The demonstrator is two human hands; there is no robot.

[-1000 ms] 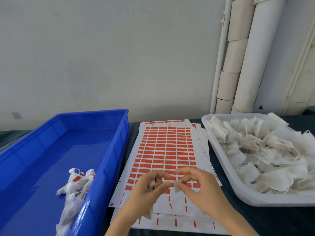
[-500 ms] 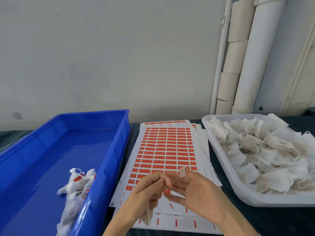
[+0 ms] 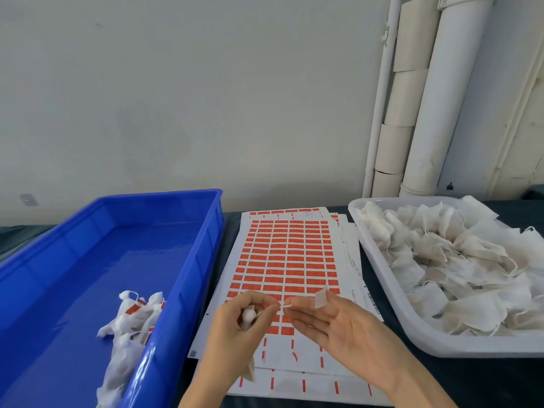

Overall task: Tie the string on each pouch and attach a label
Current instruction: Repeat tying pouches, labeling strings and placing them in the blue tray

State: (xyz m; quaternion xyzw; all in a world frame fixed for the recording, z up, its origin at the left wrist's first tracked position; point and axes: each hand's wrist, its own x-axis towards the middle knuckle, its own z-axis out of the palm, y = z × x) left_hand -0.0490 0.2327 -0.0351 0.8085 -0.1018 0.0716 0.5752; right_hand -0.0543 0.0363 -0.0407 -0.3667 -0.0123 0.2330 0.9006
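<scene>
Near the front edge of the surface (image 3: 471, 378), the left hand (image 3: 244, 322) gripped the pouch (image 3: 248, 316) and pinched its string (image 3: 285, 305), best held taut so the open right hand (image 3: 338, 325), label (image 3: 321, 298) clinging to a finger, could wrap it on squarely.

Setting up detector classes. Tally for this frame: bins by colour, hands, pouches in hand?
Blue rectangular plastic bin: 1
White rectangular plastic tray: 1
Hands: 2, left hand and right hand
White fabric pouch gripped in the left hand: 1
Total: 5
</scene>
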